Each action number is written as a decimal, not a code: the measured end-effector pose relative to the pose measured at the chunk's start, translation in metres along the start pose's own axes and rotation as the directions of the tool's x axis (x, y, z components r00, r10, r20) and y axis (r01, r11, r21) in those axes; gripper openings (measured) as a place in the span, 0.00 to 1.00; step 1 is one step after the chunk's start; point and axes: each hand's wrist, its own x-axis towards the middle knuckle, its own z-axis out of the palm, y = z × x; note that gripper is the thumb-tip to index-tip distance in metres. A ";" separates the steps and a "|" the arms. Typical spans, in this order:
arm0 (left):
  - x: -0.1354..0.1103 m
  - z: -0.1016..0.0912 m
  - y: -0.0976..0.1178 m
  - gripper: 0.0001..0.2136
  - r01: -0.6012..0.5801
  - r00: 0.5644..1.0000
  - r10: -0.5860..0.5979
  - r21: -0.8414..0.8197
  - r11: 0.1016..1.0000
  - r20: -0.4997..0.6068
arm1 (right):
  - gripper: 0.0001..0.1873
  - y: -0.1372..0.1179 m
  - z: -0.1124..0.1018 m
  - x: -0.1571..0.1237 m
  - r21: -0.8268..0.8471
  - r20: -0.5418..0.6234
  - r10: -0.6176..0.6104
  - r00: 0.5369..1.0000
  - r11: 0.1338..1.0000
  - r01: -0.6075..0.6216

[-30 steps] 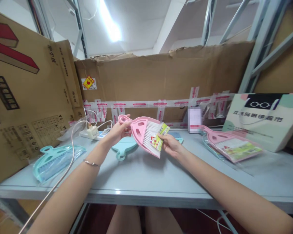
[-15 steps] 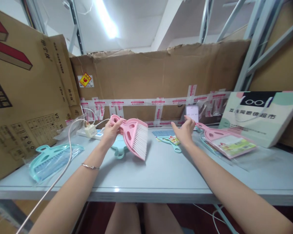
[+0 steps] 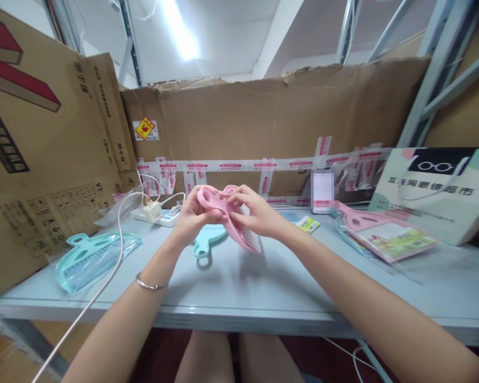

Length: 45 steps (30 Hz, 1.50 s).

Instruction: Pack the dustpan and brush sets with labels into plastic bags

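Observation:
A pink hand brush is held above the grey table by both hands. My left hand grips its looped handle from the left. My right hand closes on the brush body from the right. The white bristles point down and to the right, partly hidden behind my right hand. A small yellow-green label card lies on the table just right of my right hand. A teal dustpan lies on the table below my hands.
A bagged teal brush set lies at the left. A bagged pink set lies at the right, beside a printed paper bag. A power strip with a white cable sits behind. Cardboard walls stand at the back and left.
My right hand put the label card down on the table, reached to the back right, then came back and took hold of the pink brush. The brush turned in my hands.

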 end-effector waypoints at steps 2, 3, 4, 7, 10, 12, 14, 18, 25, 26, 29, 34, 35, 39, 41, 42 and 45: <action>0.000 0.002 0.004 0.22 -0.044 0.999 0.044 0.056 0.997 0.003 | 0.03 -0.001 -0.002 0.001 -0.004 -0.039 -0.005 0.999 1.000 0.005; 0.001 0.002 0.005 0.21 -0.085 0.996 0.088 0.076 0.993 -0.026 | 0.04 -0.001 -0.004 0.001 -0.016 -0.074 -0.008 0.997 1.000 0.007; 0.002 0.001 0.007 0.21 -0.132 0.988 0.139 0.093 0.987 -0.073 | 0.04 0.000 -0.008 0.000 -0.030 -0.128 -0.007 0.992 1.000 0.003; 0.001 -0.005 0.014 0.19 -0.242 0.935 0.274 0.159 0.957 -0.224 | 0.01 0.007 -0.026 -0.003 -0.036 -0.352 0.044 0.935 0.997 -0.061; -0.014 -0.002 0.023 0.12 -0.261 0.922 0.326 0.285 0.922 -0.211 | 0.07 0.023 -0.046 -0.011 0.067 -0.490 0.172 0.855 0.985 -0.160; -0.034 0.010 0.026 0.07 -0.276 0.933 0.343 0.396 0.876 -0.108 | 0.09 0.033 -0.052 -0.017 0.130 -0.520 0.231 0.822 0.973 -0.191; -0.057 0.026 0.025 0.03 -0.367 0.919 0.389 0.486 0.793 0.059 | 0.10 0.043 -0.051 -0.023 0.156 -0.524 0.241 0.817 0.970 -0.187; -0.099 0.053 0.018 0.07 -0.568 0.823 0.439 0.521 0.637 0.361 | 0.10 0.056 -0.040 -0.032 0.172 -0.498 0.240 0.833 0.969 -0.176; -0.113 0.048 -0.009 0.11 -0.403 0.901 0.043 0.793 0.456 0.433 | 0.11 0.063 -0.032 -0.039 0.227 -0.477 0.290 0.829 0.952 -0.203; -0.111 0.044 -0.012 0.11 -0.344 0.918 -0.028 0.830 0.439 0.395 | 0.10 0.062 -0.031 -0.039 0.233 -0.468 0.290 0.834 0.952 -0.200; -0.107 0.030 -0.006 0.09 -0.178 0.932 -0.207 0.871 0.458 0.299 | 0.10 0.060 -0.029 -0.040 0.255 -0.443 0.298 0.846 0.946 -0.199; -0.096 -0.017 0.020 0.19 -0.058 0.892 -0.345 0.831 0.553 0.292 | 0.10 0.060 -0.028 -0.040 0.264 -0.411 0.305 0.859 0.942 -0.208; -0.092 -0.028 0.019 0.20 -0.037 0.922 -0.319 0.870 0.492 0.220 | 0.10 0.060 -0.028 -0.041 0.251 -0.404 0.300 0.864 0.945 -0.211; -0.074 -0.058 0.000 0.14 0.028 0.967 -0.253 0.986 0.165 0.015 | 0.10 0.059 -0.034 -0.042 0.170 -0.431 0.252 0.866 0.966 -0.197; -0.063 -0.061 -0.005 0.12 0.069 0.959 -0.279 0.995 0.078 -0.045 | 0.10 0.060 -0.039 -0.043 0.131 -0.470 0.229 0.852 0.973 -0.189; -0.058 -0.060 -0.005 0.13 0.082 0.962 -0.266 0.995 0.051 -0.065 | 0.10 0.060 -0.041 -0.044 0.115 -0.490 0.222 0.843 0.975 -0.190; -0.045 -0.056 0.005 0.14 0.077 0.982 -0.177 0.996 0.032 -0.070 | 0.11 0.065 -0.048 -0.046 0.103 -0.531 0.224 0.817 0.974 -0.200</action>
